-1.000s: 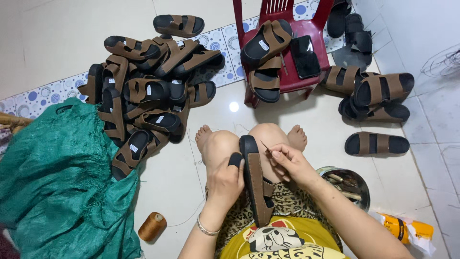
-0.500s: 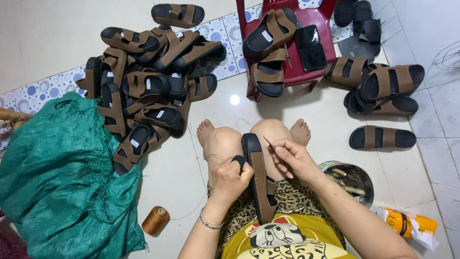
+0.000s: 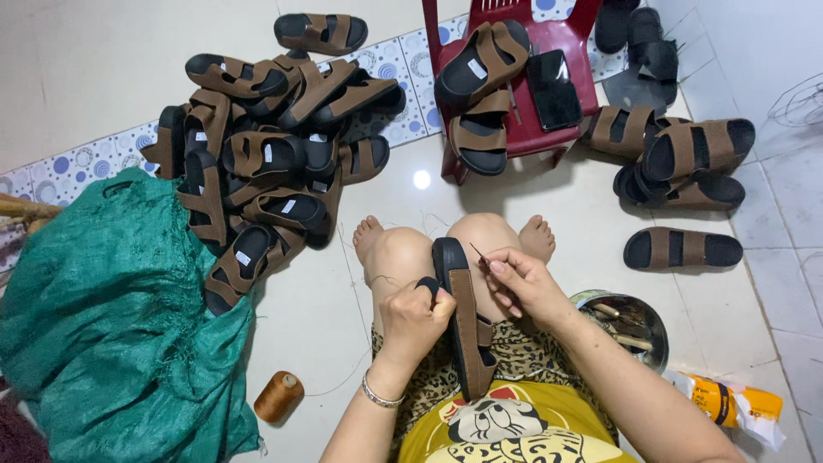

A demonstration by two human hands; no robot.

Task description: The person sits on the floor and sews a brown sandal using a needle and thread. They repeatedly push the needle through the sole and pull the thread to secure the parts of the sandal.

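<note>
The brown sandal [image 3: 467, 321] with the black sole lies along the person's lap, between the two knees, its toe end pointing away from the body. The left hand [image 3: 414, 319] is closed around the left edge of the sandal, the fingers curled together on a black strap. The right hand [image 3: 525, 283] is just beside the right edge of the sandal, near its toe end; thumb and forefinger are pinched together on a thin needle [image 3: 477, 251], whose tip points up and to the left.

On the floor [image 3: 411, 180] there is little free room. A big pile of sandals [image 3: 266, 163] fills the far left side, and a green mesh sack [image 3: 103, 317] covers the near left side. A red plastic chair [image 3: 514, 77] with two sandals and a dark phone stands at the far edge, and more sandals [image 3: 681, 159] lie to the right. A round metal bowl [image 3: 630, 321] is close to the right elbow, a spool of brown thread [image 3: 279, 396] lies near the left forearm. The open floor is only a narrow strip in front of the feet.

Compared with half a second ago, the hands and the sandal keep nearly the same position; the right hand sits slightly closer to the sandal's edge.
</note>
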